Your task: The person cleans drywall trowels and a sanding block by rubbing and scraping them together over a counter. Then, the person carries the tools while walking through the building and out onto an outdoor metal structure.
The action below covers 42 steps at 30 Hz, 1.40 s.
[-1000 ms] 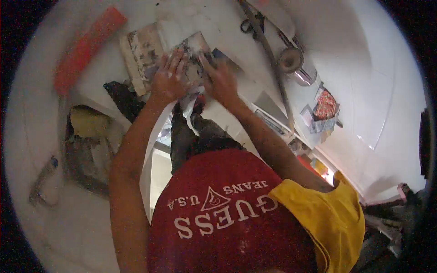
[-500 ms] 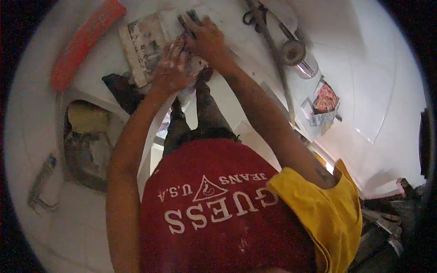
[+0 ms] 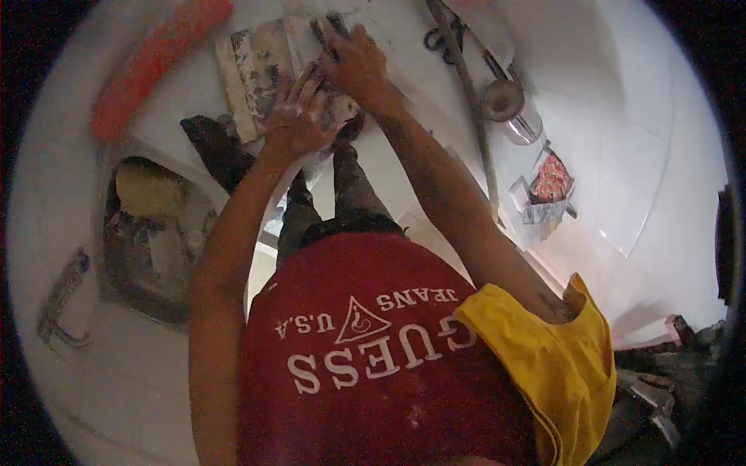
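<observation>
My left hand point(image 3: 297, 128) lies with fingers apart over a worn, white-stained board point(image 3: 256, 74), its fingertips close to my right hand. My right hand point(image 3: 359, 68) is closed round a dark tool with two parallel bars point(image 3: 332, 35) sticking out past the fingers. The exact kind of this tool does not show, since the hand hides much of it. Both arms reach forward, and dark trousered legs point(image 3: 350, 179) show beneath them.
A long red-orange piece point(image 3: 155, 70) lies at upper left, above a dark tub point(image 3: 105, 248) with objects inside. On the right are a long bar point(image 3: 470, 101), a shiny metal cylinder point(image 3: 524, 128) and an open bag with red contents point(image 3: 552, 182). Tools lie at lower right point(image 3: 653, 392).
The view has shifted slightly. My left hand's fingers look more spread, and my right hand still grips the dark tool in nearly the same place.
</observation>
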Tool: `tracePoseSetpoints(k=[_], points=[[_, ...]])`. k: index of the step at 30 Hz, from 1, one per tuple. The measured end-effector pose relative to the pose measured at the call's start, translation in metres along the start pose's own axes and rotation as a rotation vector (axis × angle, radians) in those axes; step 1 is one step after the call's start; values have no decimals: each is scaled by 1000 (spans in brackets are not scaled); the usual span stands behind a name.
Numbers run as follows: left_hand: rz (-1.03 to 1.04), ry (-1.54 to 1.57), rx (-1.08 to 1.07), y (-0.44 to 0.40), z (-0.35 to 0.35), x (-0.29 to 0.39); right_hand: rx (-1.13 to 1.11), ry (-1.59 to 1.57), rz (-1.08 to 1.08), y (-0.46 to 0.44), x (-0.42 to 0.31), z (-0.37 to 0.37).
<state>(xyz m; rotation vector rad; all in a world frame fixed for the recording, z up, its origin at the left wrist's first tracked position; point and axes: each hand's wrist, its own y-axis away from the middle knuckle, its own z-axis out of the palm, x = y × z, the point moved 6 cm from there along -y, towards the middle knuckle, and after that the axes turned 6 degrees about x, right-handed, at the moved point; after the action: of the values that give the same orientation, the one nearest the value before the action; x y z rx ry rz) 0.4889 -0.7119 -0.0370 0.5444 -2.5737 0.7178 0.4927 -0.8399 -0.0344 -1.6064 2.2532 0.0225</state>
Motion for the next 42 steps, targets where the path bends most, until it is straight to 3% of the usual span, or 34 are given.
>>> tracePoseSetpoints(k=[2,5,10,12,15,18,19,21,24,26,29,32,34,39,42], points=[[-4,-23,20,0,3,-3,112,-52,-136,62,8,-9],[-9,-26,20,2,3,-9,-11,-97,-66,99,13,-16],[-20,-52,15,9,14,-9,-83,23,11,-4,4,7],[-31,-56,11,4,8,-7,47,-65,-5,-2,11,13],[-30,2,19,-1,4,-8,108,66,-85,96,8,-26],[-37,-27,-51,-3,3,-13,36,1,-93,92,11,-31],[-10,-52,-33,1,14,-12,-284,-28,172,68,22,-12],[1,-72,-25,10,24,-7,3,-31,34,3,22,0],[-2,-99,-48,15,22,-9,-35,33,11,4,18,-5],[2,-129,-65,11,21,-12,-198,-24,99,72,24,-21],[-12,-69,-104,2,8,-7,68,-181,-49,106,26,-36],[36,-51,22,6,11,-6,30,8,-78,38,30,-8],[22,-104,17,8,22,-7,151,27,-101,-16,18,3],[31,-167,-79,1,5,0,47,4,-101,83,28,-14],[-1,-86,-89,-1,4,-7,7,53,-115,82,19,-23]])
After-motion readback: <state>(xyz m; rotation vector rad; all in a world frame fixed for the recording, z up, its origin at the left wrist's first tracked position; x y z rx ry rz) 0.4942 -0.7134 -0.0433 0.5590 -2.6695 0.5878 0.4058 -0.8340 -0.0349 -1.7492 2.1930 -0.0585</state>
